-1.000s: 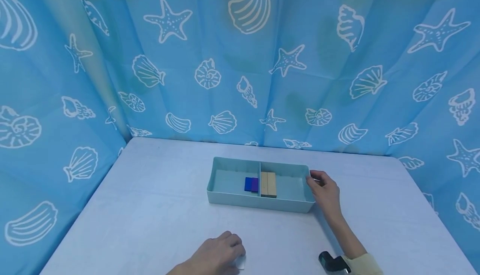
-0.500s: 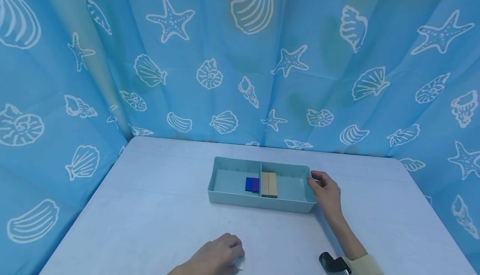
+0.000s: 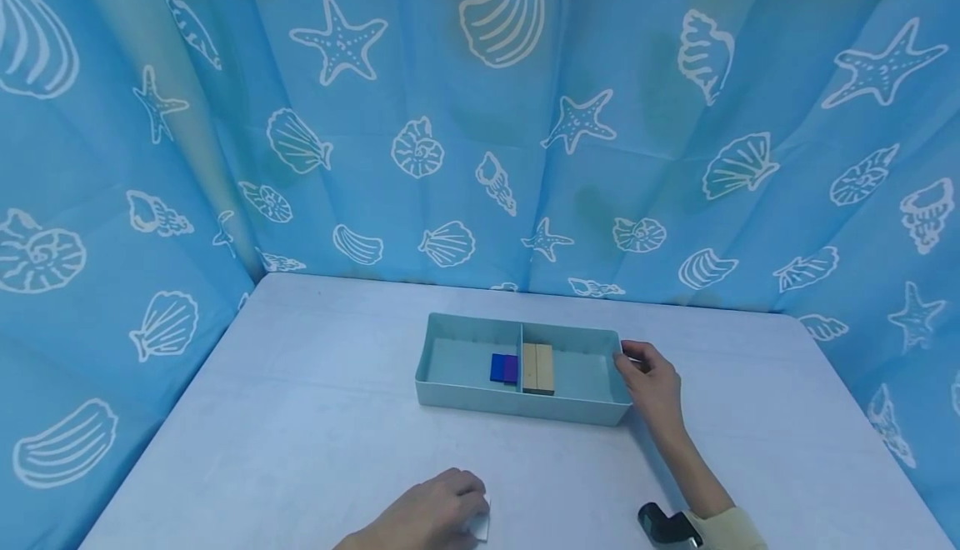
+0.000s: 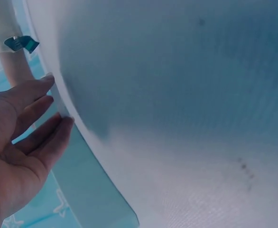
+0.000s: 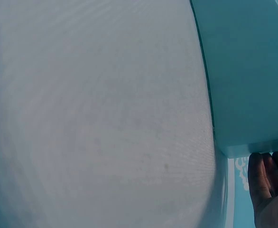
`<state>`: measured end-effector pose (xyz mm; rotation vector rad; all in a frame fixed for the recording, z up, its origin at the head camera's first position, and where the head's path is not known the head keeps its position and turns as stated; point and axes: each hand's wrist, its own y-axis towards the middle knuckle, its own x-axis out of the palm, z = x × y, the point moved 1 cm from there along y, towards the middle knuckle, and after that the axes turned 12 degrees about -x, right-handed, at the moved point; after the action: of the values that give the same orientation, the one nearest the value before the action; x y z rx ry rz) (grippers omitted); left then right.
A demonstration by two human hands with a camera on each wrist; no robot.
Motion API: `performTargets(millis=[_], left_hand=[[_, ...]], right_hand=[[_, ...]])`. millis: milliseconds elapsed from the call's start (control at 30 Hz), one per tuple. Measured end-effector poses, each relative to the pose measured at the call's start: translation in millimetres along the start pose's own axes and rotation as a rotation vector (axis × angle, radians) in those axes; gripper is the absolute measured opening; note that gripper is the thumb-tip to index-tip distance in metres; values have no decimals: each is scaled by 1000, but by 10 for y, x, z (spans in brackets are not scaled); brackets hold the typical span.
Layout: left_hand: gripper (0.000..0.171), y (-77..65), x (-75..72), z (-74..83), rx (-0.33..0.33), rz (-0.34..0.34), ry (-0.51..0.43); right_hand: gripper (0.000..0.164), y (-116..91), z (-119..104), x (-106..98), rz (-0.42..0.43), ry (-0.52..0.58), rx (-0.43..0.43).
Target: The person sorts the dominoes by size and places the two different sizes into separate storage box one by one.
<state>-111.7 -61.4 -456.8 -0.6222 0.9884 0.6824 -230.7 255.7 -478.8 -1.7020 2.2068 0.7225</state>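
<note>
A pale teal box [image 3: 468, 400] with a divider stands on the white table. At its right end, my right hand [image 3: 655, 383] grips the end wall by the rim. In the right wrist view, the fingers [image 5: 256, 173] touch that end of the box. My left hand [image 3: 435, 508] is low at the table's front, in front of the box. It pinches a small flat white piece [image 3: 482, 523], mostly hidden by the fingers; its kind cannot be told. The left wrist view shows the thumb and fingers [image 4: 58, 140] at the edge of this piece.
Two blue and purple pieces [image 3: 498, 367] lie in the box's left compartment, against the divider. Light wooden blocks [image 3: 537, 368] lie in the right compartment. A blue shell-print curtain [image 3: 480, 117] surrounds the table [image 3: 315, 383]. A black device [image 3: 663, 525] sits by the right sleeve.
Slightly more of the white piece shows beside my left fingers now. My right hand and the box keep their places; the view has shifted very slightly.
</note>
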Motion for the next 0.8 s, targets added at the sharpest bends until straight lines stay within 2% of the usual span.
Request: performTargets(millis=[200, 333, 400, 500, 567, 733, 800], left_hand=[[22, -13, -47, -19, 83, 88, 31], [21, -21, -105, -23, 114, 173, 63], [21, -21, -154, -21, 91, 190, 61], [22, -20, -246, -12, 58, 217, 54], [22, -13, -324, -1, 42, 224, 45], [21, 37, -509, 17, 46, 279, 45], [21, 66, -572, 16, 38, 295, 50]], right_hand=[[41, 0, 3, -4, 13, -21, -30], [44, 65, 184, 38, 19, -37, -59], [46, 106, 319, 69, 23, -69, -79], [46, 94, 264, 48, 1, -55, -67], [47, 116, 351, 71, 15, -57, -64], [45, 131, 430, 97, 39, -57, -63], [43, 82, 274, 60, 28, -37, -55]])
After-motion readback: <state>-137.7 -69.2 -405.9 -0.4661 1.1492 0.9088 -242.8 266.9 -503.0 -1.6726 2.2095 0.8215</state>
